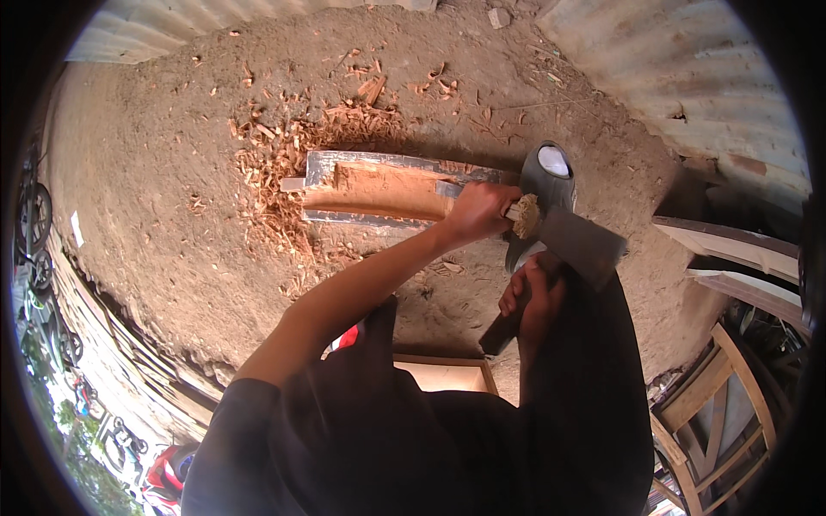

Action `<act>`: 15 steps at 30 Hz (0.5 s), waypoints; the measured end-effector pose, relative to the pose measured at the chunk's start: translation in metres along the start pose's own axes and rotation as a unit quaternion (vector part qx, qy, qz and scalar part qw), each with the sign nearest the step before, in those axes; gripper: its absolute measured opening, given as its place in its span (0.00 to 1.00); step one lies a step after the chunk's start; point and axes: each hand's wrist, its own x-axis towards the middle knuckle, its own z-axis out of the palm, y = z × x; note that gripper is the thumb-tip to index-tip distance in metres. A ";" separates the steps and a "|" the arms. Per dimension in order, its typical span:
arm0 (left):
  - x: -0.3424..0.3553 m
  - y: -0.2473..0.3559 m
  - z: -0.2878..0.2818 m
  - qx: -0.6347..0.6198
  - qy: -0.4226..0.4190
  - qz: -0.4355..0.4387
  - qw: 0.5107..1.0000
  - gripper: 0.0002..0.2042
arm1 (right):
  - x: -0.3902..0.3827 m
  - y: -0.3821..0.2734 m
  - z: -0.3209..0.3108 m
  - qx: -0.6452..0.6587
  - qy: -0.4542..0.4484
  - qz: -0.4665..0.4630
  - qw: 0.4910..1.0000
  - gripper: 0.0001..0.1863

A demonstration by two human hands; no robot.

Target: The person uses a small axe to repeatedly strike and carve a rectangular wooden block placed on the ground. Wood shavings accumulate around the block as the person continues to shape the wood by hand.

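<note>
A curved wooden workpiece [387, 165] with a hollowed channel and flaking grey edges lies on the dirt ground. Over its right end, my left hand [482, 209] is closed round a chisel [447, 188], whose flat metal blade points left into the channel. Past my fist, the chisel's wooden handle ends in a frayed top [524, 217]. My right hand [533, 301] grips the handle of a dark mallet [585, 246]. Its blocky head is close to the frayed top and slightly blurred; whether they touch I cannot tell.
Wood shavings [284, 163] are scattered round the workpiece's left end. A dark grey rounded object with a white oval [554, 161] stands at its right end. Curved boards [731, 245] and a wooden frame [718, 404] are at right. Corrugated sheeting [680, 77] borders the back right.
</note>
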 end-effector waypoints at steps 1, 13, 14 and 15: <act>0.000 0.000 0.000 0.008 0.006 0.004 1.000 0.11 | -0.003 0.004 0.010 0.025 0.019 -0.038 0.999 0.09; -0.031 -0.021 -0.013 0.091 -0.016 0.035 0.995 0.16 | -0.007 0.030 -0.009 -0.013 -0.064 0.007 0.998 0.09; -0.032 -0.021 -0.017 0.091 -0.023 0.029 0.995 0.16 | -0.009 0.030 -0.015 -0.033 -0.093 0.011 0.995 0.09; -0.032 -0.020 -0.018 0.087 -0.031 0.029 0.995 0.16 | -0.010 0.029 -0.023 -0.104 -0.129 0.054 0.985 0.08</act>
